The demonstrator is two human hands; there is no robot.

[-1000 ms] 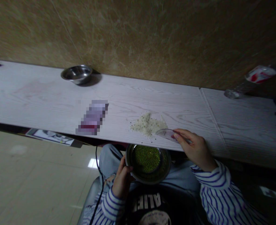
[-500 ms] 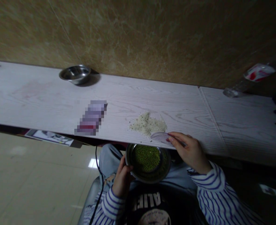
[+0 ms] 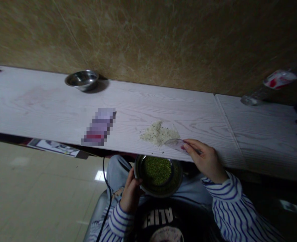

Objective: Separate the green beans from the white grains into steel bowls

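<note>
My left hand [image 3: 131, 193] grips the left rim of a metal bowl [image 3: 178, 183] held over my lap, just below the table's front edge. Small green beans [image 3: 157, 170], like mung beans, cover the bowl's bottom. Between the fingers and thumb of my right hand [image 3: 206, 158] is a clear, half-round plastic protractor [image 3: 175, 144]. It lies low at the near side of a spread pile of white rice [image 3: 157, 132]. Dark specks, too small to tell apart, are scattered in the rice, and a few lie near the table edge.
A second metal bowl [image 3: 82, 80] stands by the wall at the back left. A pixelated flat object [image 3: 99, 127] lies left of the rice. At the right, a clear bottle [image 3: 279, 80] has a red-and-white label. A black cable [image 3: 110, 195] hangs beside my left leg.
My right hand has shifted slightly right and up with the protractor, which has drawn back a little along the pile's near edge. My left hand and the bowl stay nearly still.
</note>
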